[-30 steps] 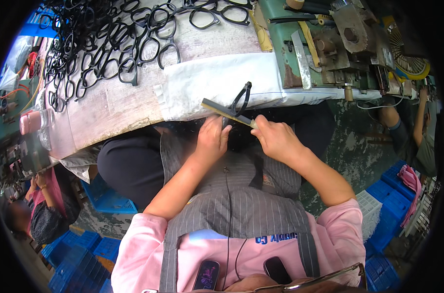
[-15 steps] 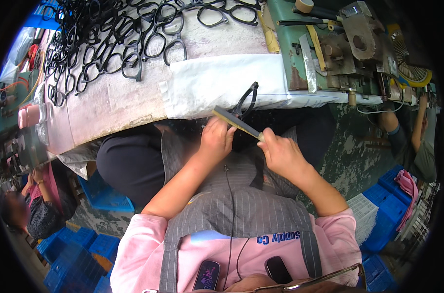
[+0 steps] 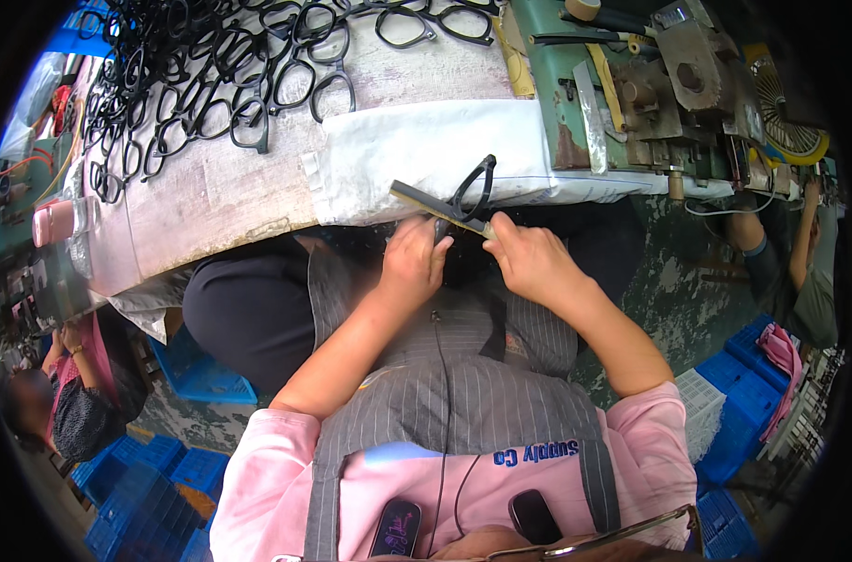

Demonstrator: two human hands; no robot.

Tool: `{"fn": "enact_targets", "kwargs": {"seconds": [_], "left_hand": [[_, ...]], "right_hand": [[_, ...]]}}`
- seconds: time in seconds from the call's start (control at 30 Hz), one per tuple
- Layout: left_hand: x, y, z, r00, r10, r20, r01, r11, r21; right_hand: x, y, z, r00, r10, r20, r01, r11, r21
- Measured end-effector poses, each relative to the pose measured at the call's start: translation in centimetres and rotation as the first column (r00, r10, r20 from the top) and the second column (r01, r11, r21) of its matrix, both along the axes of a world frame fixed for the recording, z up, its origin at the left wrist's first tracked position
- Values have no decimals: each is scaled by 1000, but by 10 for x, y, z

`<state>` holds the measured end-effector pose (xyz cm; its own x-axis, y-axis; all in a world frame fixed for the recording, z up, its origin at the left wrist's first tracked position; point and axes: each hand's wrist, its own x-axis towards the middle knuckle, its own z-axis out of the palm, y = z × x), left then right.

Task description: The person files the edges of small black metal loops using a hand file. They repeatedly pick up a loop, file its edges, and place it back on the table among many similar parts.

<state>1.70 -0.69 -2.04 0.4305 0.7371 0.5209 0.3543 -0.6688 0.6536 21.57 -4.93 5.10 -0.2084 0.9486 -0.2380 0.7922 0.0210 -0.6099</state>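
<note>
Forearms bent inward from wide elbows, wrists angled toward each other. Left hand closed, thumb against fingers, around the lower part of a dark spectacle frame; exact grip hidden by knuckles. Right hand curled tight on one end of a flat file-like bar, handle mostly covered. Crosses the frame, long axis slanting up and left. Frame just at the counter's front edge, visible rim tilted up and right before white cloth. Beyond, tangled black frames, cut off above.
</note>
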Motion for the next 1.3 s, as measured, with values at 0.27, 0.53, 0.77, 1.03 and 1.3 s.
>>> {"fn": "enact_targets", "kwargs": {"seconds": [0.27, 0.53, 0.77, 1.03, 1.3], "left_hand": [[-2, -1, -3, 1000, -11, -2, 11, 999, -34], [-2, 2, 5, 999, -35, 31, 37, 995, -93], [-10, 6, 26, 997, -53, 50, 61, 979, -197], [-19, 4, 64, 931, 321, 173, -341, 935, 101], [7, -17, 62, 944, 134, 303, 117, 722, -681]], "right_hand": [[4, -7, -1, 1000, 9, 0, -9, 998, -58], [6, 14, 39, 995, 16, -96, 4, 979, 202], [-3, 47, 56, 978, 9, -207, 70, 926, 372], [-26, -7, 16, 666, -469, -580, 571, 821, -9], [-69, -19, -20, 601, -360, -713, 429, 899, -92]]}}
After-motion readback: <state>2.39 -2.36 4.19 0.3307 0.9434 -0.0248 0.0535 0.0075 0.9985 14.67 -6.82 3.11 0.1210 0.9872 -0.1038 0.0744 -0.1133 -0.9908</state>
